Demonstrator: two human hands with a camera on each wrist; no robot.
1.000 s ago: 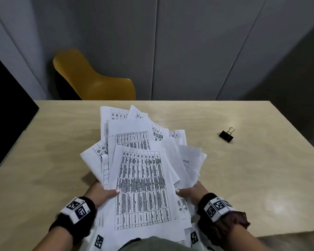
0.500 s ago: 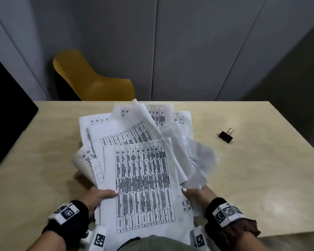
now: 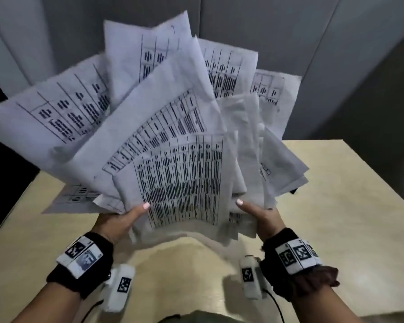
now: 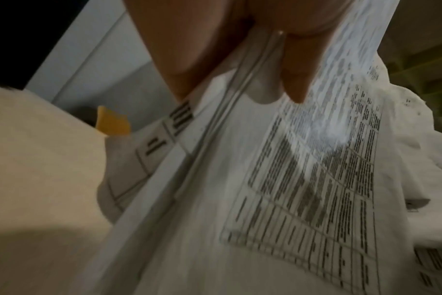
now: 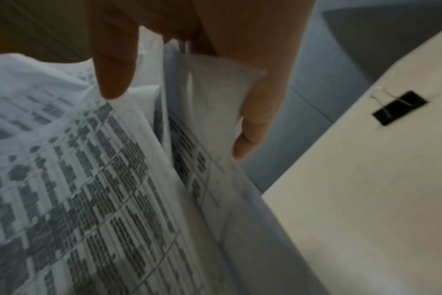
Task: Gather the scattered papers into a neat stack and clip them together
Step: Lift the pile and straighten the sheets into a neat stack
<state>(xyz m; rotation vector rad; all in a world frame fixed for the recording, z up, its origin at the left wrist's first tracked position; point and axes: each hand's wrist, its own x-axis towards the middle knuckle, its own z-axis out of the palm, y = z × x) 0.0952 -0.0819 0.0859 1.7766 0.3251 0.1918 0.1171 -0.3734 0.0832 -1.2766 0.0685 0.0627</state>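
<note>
A loose fan of printed white papers (image 3: 173, 136) is lifted off the wooden table (image 3: 348, 206) and tilted up toward me, sheets splaying out at uneven angles. My left hand (image 3: 124, 217) grips the fan's lower left edge, thumb on the top sheet and fingers behind, as the left wrist view shows on the papers (image 4: 265, 179). My right hand (image 3: 254, 213) pinches the lower right edge; the right wrist view has the thumb over the papers (image 5: 88, 179). The black binder clip (image 5: 399, 109) lies on the table to the right; in the head view only its corner (image 3: 294, 190) peeks past the sheets.
A yellow chair (image 4: 111, 121) stands behind the table's far edge, hidden by the sheets in the head view. Grey wall panels (image 3: 289, 31) rise behind. Bare tabletop shows to the right of the papers and near me.
Both hands have lifted the whole bundle off the table and tipped it upright toward me. The sheets now fan out high and cover the chair and most of the clip.
</note>
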